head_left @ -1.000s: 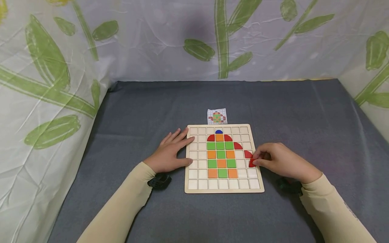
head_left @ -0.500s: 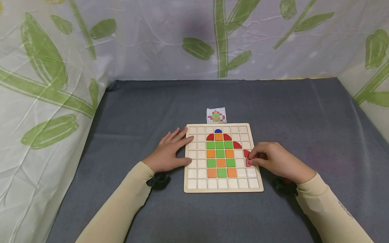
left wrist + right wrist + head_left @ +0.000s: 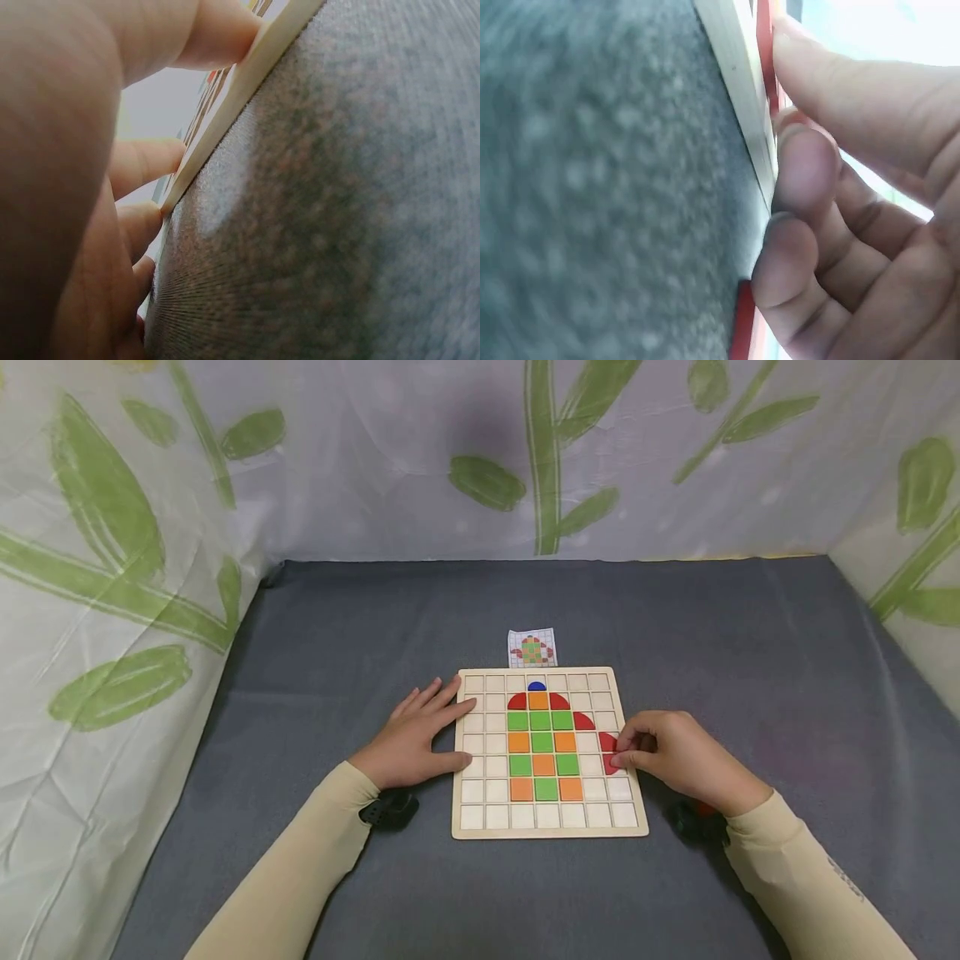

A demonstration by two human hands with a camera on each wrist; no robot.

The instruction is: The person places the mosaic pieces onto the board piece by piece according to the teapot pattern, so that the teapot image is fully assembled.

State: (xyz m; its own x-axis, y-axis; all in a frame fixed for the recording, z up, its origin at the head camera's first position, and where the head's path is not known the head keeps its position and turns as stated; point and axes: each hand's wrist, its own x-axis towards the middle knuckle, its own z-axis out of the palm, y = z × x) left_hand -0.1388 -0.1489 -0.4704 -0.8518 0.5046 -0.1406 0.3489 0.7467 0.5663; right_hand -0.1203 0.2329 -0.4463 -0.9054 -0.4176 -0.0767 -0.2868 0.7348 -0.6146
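Observation:
A wooden grid board lies on the cloth, with green, orange, red and blue tiles in its cells. My left hand rests at its left edge, fingers spread, thumb and index fingertips on the rim; the left wrist view shows the fingers against that edge. With curled fingers, my right hand pinches a red tile at a right-column cell, just below a red quarter-circle tile. Close up, its thumb touches the red tile; the fingertips partly hide it.
A small printed pattern card lies behind the board. Grey cloth covers the table, and a leaf-patterned curtain hangs around it. Another red piece shows below the fingers in the right wrist view.
My right hand has moved slightly left, bringing the red tile from the board's right rim down into the cell under the red quarter-circle. My left hand stays at the edge.

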